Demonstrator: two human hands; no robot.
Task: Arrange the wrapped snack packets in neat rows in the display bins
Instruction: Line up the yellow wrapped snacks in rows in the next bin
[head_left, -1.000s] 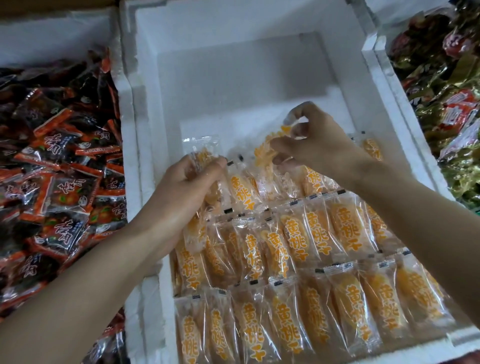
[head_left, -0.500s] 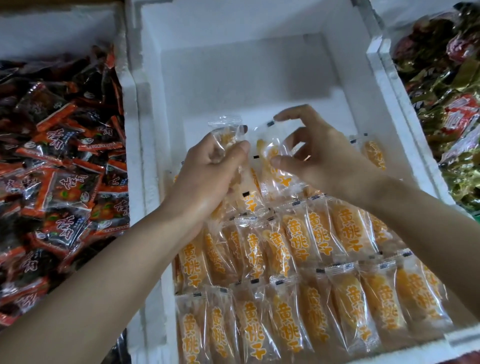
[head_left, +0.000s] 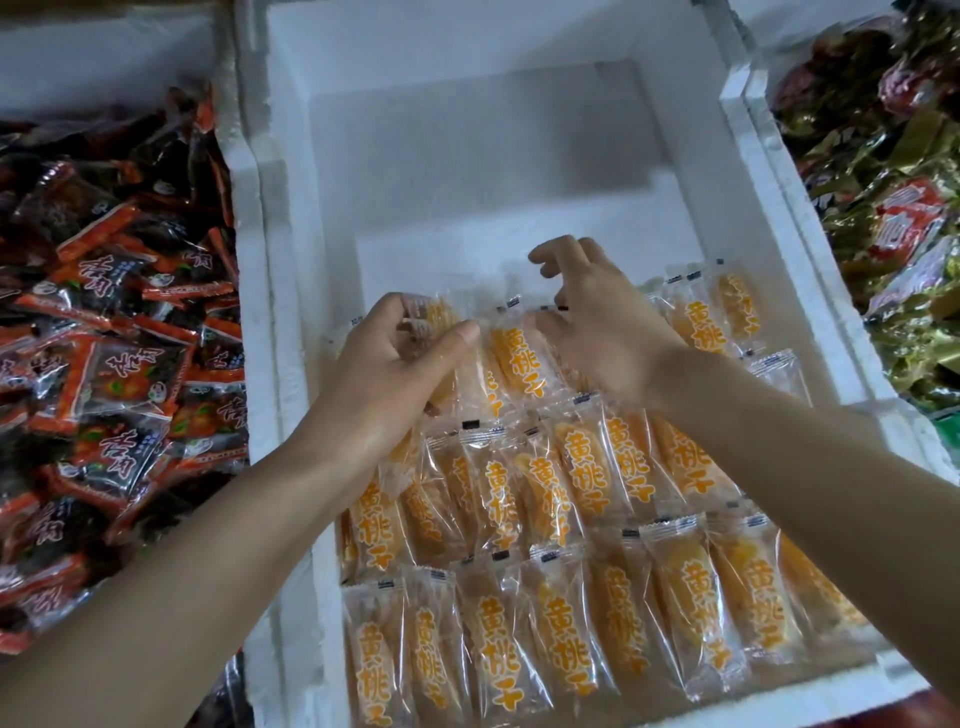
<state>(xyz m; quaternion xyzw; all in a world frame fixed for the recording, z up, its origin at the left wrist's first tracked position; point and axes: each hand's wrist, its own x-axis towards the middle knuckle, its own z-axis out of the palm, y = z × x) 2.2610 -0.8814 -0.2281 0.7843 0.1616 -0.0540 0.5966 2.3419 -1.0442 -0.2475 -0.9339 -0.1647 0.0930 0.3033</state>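
- Half a second before, both my hands were lifted over the bin (head_left: 280, 312) with packets in the air. Now they had come down onto the third row.
- My left hand (head_left: 395, 379) gripped a few spare packets (head_left: 434, 317) under its thumb.
- My right hand (head_left: 602, 338) sat curled at the top seal of a peach packet (head_left: 517, 358), which lay flat in that row. I could not tell whether it still pinched the seal.
- I judged the third row was filling, with two full rows (head_left: 571, 519) in front of it.
- The two end packets (head_left: 711, 317) lay near the right wall, and my right hand hid whatever lay between.
- Behind the row, the white floor (head_left: 467, 249) was bare, and foam walls closed in on both sides.
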